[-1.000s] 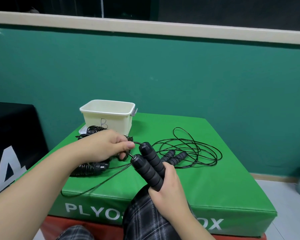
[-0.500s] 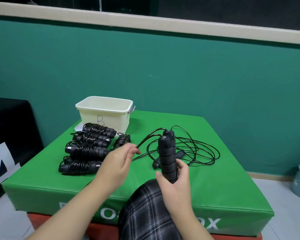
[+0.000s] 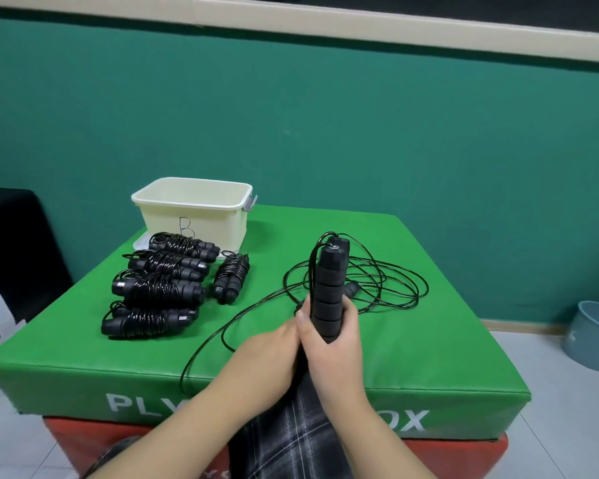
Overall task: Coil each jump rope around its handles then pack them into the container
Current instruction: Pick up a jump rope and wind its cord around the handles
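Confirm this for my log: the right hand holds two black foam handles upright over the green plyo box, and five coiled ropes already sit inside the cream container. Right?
Not quite. The head view shows the five coiled ropes lying on the green plyo box beside the cream container, not inside it. The right hand does hold the two foam handles upright.

On the box (image 3: 429, 357), the container (image 3: 194, 216) stands far left, five coiled ropes (image 3: 159, 288) lie before it, and a loose rope (image 3: 388, 288) lies right.

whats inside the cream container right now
The cream container shows only its bare far inner wall near the rim; no rope appears. Its front wall hides the floor and lower part, so anything lying low cannot be seen.
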The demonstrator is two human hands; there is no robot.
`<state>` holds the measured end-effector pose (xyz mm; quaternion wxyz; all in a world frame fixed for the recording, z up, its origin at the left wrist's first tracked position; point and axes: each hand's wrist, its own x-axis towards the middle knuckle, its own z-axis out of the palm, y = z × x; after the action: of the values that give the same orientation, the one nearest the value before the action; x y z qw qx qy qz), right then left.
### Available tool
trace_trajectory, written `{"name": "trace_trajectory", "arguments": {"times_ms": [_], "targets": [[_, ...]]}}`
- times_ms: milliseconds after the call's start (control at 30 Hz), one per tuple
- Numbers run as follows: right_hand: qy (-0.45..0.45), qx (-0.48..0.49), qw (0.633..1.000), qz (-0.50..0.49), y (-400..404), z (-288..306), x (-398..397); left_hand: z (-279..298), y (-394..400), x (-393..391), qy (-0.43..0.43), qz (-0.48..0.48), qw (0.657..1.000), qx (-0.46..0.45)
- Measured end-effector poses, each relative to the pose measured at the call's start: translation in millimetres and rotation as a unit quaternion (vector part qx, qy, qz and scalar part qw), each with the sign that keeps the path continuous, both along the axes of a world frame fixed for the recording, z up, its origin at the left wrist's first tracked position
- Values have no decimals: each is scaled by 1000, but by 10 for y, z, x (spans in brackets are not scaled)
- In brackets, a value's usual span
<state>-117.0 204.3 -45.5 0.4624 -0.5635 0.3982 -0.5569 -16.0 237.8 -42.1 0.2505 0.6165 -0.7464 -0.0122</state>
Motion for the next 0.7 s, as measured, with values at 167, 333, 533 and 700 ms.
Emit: {"name": "trace_trajectory", "arguments": {"times_ms": [167, 333, 533, 700], "targets": [[-29, 11, 999, -17, -37, -1, -26, -75, -12, -10, -68, -18, 997, -12], [-25, 21, 999, -44, -79, -35, -39, -129, -25, 221, -87, -59, 994, 31], [57, -34, 997, -29, -32, -75, -41, 56, -79, 625, -150, -28, 985, 85], [73, -67, 995, 2, 20, -36, -98, 297, -160, 1050, -166, 5, 980, 106]]}}
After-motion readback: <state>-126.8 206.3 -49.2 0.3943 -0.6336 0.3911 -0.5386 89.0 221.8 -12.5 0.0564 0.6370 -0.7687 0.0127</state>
